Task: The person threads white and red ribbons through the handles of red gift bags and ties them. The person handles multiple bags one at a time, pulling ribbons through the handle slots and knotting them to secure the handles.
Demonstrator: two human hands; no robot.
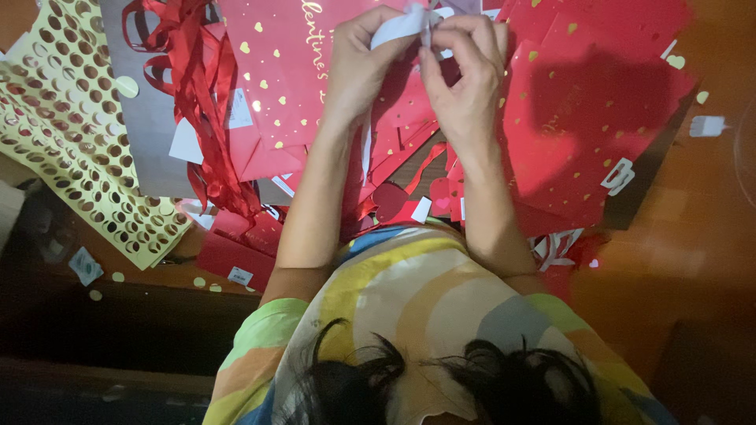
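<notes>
My left hand and my right hand are raised together over a pile of red paper. Both pinch a small white paper piece between their fingertips. Under them lies a red paper bag with gold hearts, and another red heart-printed bag lies to the right. Red scraps and cut heart shapes lie between my forearms.
A bundle of red ribbons lies on a grey card at the left. Further left is a yellow sheet punched full of round holes. Small white tags and gold dots are scattered on the brown floor.
</notes>
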